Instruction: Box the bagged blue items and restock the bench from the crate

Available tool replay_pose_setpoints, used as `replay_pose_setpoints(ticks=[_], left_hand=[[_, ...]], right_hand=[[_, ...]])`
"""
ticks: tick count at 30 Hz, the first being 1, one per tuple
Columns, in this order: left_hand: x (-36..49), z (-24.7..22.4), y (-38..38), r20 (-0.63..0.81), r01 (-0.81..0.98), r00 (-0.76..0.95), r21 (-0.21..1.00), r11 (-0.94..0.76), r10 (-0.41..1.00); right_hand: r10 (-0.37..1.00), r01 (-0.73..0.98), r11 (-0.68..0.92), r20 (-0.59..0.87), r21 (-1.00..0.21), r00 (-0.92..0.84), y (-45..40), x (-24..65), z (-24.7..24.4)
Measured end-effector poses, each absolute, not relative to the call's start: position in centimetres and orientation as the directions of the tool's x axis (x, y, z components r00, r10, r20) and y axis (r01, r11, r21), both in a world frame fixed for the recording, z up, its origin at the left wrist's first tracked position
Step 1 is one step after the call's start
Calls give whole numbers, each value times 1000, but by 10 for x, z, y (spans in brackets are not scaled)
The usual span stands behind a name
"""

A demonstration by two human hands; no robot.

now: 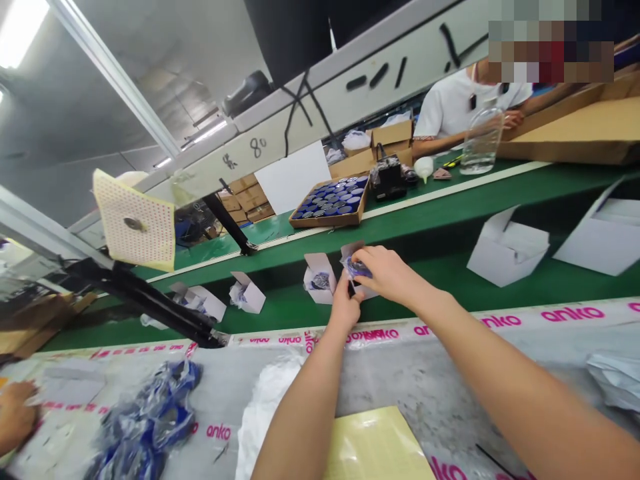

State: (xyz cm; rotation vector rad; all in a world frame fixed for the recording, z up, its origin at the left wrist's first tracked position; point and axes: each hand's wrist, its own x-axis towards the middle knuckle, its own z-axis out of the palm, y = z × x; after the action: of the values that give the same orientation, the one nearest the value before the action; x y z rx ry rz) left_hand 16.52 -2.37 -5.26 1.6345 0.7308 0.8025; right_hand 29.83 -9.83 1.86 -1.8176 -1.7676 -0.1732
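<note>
On the green conveyor, a small open white box [349, 251] stands in front of me, mostly covered by my hands. My right hand [393, 275] pinches a blue item in clear plastic [359, 268] at the box's mouth; its exact kind is unclear. My left hand [345, 303] is closed against the near left side of the box, with a small dark patch showing by its fingers. Just left of it is another open white box [320, 283] with a plastic-wrapped item inside.
More white boxes [507, 247] stand along the belt. A bench holds bagged blue items [150, 423] and a yellow sheet [377, 443]. Behind are a carton of blue round pieces [330, 203], a bottle [483, 143] and a person in white [440, 110]. Another person's hand [17, 413] shows left.
</note>
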Motion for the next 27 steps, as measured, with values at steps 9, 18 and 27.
replay_pose_setpoints(ticks=[9, 18, 27], left_hand=[[156, -55, -23, 193, 42, 596, 962, -270, 780], [150, -40, -40, 85, 215, 590, 942, -257, 803], [37, 42, -95, 112, 332, 710, 817, -471, 695]], right_hand=[[894, 994, 50, 447, -102, 0, -95, 288, 14], [853, 995, 12, 518, 96, -60, -111, 265, -12], [871, 992, 0, 487, 127, -62, -97, 253, -25]])
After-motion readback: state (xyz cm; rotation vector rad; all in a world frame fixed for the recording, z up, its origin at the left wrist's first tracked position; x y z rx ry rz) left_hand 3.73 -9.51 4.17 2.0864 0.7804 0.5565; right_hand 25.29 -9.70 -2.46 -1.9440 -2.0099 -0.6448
